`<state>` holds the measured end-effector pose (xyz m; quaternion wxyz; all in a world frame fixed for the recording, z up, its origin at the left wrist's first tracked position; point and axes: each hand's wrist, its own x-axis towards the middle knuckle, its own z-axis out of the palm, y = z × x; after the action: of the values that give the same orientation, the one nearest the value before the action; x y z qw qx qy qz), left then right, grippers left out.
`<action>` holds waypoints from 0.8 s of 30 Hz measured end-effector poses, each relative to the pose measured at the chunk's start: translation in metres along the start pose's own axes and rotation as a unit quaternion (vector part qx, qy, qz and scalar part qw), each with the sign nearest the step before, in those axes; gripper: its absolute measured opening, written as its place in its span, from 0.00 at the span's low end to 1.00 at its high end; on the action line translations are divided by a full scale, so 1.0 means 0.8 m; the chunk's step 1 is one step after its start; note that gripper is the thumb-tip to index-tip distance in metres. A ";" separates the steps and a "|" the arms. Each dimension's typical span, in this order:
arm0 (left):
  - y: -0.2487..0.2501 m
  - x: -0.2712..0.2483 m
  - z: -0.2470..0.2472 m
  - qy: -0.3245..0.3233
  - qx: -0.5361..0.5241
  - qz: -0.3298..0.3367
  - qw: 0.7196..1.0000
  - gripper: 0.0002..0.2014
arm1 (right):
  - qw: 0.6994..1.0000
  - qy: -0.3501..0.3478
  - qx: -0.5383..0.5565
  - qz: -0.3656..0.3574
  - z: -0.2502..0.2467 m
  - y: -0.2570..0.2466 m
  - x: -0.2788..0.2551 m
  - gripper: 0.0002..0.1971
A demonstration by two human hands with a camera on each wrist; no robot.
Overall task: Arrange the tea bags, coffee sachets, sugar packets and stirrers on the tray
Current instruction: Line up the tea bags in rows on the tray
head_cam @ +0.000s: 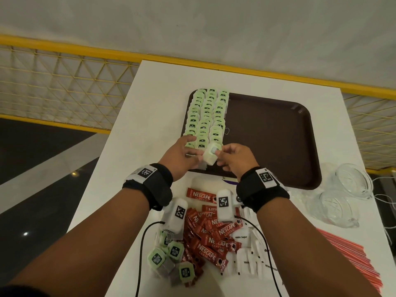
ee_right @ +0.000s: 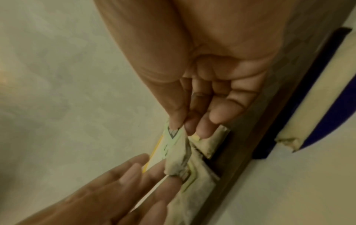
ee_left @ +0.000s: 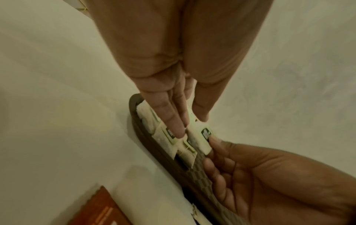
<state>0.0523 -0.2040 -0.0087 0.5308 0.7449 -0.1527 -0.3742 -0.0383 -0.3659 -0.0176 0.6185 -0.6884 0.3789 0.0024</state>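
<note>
A brown tray (head_cam: 274, 133) lies on the white table, with three columns of green tea bags (head_cam: 206, 116) along its left side. At the near end of those columns my right hand (head_cam: 231, 156) pinches one tea bag (head_cam: 211, 154) by its tag between thumb and forefinger. My left hand (head_cam: 182, 151) rests with straight fingers on the laid rows, its thumb against the held bag. The left wrist view shows the held tea bag (ee_left: 200, 137) above the tray rim (ee_left: 154, 152). In the right wrist view the same tea bag (ee_right: 179, 155) hangs crumpled from my fingertips (ee_right: 175, 118).
Near me lie loose tea bags (head_cam: 171, 256), red coffee sachets (head_cam: 212, 234) and white sugar packets (head_cam: 250, 256). Red stirrers (head_cam: 353, 264) lie at the right edge, beside two glass jugs (head_cam: 342, 196). A yellow railing (head_cam: 64, 48) runs behind the table.
</note>
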 end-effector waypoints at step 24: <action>-0.049 -0.104 -0.070 0.010 0.158 -0.017 0.987 0.10 | 0.951 0.006 -0.290 -0.104 0.010 -0.013 -0.085 0.13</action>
<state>0.0299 -0.0983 -0.0027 0.4016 0.8258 -0.1913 -0.3468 -0.0774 -0.3242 0.0209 0.3867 -0.8739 0.2914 0.0438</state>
